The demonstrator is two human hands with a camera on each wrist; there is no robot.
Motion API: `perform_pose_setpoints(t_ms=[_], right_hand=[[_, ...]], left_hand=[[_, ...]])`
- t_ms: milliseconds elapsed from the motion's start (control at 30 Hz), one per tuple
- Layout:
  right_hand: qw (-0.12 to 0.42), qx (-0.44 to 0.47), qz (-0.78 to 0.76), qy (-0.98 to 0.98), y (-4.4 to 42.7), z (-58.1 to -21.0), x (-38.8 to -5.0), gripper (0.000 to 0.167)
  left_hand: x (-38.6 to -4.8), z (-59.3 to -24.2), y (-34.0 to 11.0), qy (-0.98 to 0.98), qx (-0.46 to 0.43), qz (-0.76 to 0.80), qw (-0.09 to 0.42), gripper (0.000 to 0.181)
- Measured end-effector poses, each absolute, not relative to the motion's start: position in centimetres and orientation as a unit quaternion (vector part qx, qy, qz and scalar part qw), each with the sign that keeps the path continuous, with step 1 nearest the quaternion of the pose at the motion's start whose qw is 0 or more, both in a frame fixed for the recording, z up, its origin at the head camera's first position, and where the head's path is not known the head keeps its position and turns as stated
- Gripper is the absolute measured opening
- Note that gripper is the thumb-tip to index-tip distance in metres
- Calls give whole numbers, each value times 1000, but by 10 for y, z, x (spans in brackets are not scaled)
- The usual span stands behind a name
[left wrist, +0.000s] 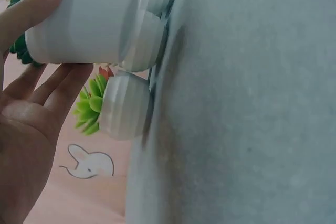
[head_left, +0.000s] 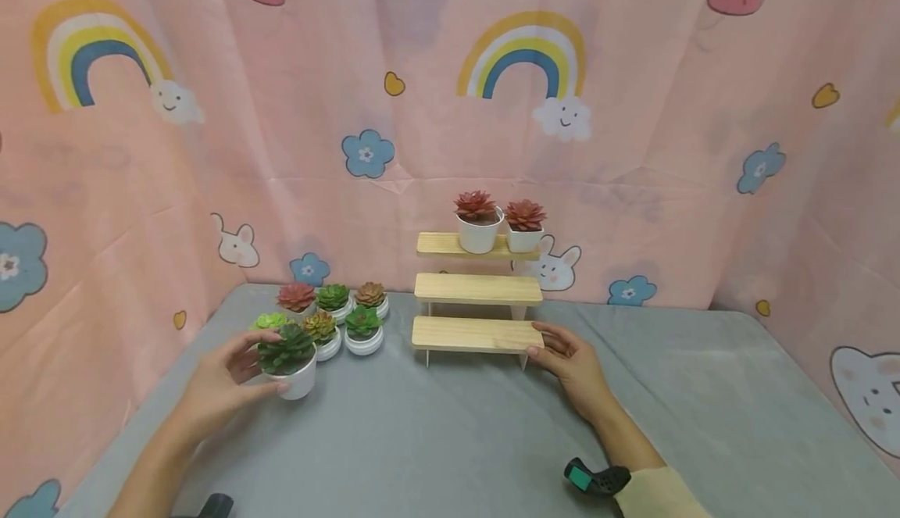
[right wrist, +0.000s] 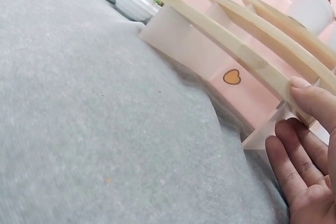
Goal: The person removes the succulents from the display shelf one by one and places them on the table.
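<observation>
My left hand (head_left: pixel 223 381) grips a dark green potted succulent (head_left: pixel 297 380) by its smooth white pot, thumb on one side and fingers on the other. In the left wrist view the pot appears tilted on its side, raised off the cloth. At the right end of a three-tier wooden shelf stand (head_left: pixel 478 334), my right hand (head_left: pixel 578 373) pinches the lowest board, with its thumb on the board's edge and fingertips beneath in the right wrist view. Two red potted succulents, one larger (head_left: pixel 479 235) and one smaller (head_left: pixel 524 238), stand on the top tier.
Several small succulents in ribbed white pots, such as a green one (head_left: pixel 363 341) and a brown one (head_left: pixel 371 296), cluster left of the stand. A grey cloth (head_left: pixel 450 440) covers the table. Behind hangs a pink printed curtain (head_left: pixel 422 213).
</observation>
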State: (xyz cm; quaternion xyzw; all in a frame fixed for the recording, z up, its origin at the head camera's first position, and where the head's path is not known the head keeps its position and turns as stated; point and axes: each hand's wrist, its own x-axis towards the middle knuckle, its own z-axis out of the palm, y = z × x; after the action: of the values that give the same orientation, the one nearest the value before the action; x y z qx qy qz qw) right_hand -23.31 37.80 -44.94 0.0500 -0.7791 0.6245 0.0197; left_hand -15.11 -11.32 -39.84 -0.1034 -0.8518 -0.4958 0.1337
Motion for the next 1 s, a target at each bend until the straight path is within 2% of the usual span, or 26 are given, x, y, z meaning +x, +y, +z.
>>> perform_pose_setpoints(t_ms=[133,333,700,1000], right_hand=[[18,47,623,-781,380,-451,-231,56],[20,55,622,-781,382,-451,-229,56],[21,56,617,-784,377,-448,-233,57],[19,42,616,-787,377,-449,-232,57]], left_hand=[[-152,-403,-119,-843,-108,-515,111,64],[-150,-411,-134,-843,-79,-522,104,62],[-150,-426,-157,-819,-55,-543,175,59],[-153,-428,-164,-846,-40,-514,139,61]])
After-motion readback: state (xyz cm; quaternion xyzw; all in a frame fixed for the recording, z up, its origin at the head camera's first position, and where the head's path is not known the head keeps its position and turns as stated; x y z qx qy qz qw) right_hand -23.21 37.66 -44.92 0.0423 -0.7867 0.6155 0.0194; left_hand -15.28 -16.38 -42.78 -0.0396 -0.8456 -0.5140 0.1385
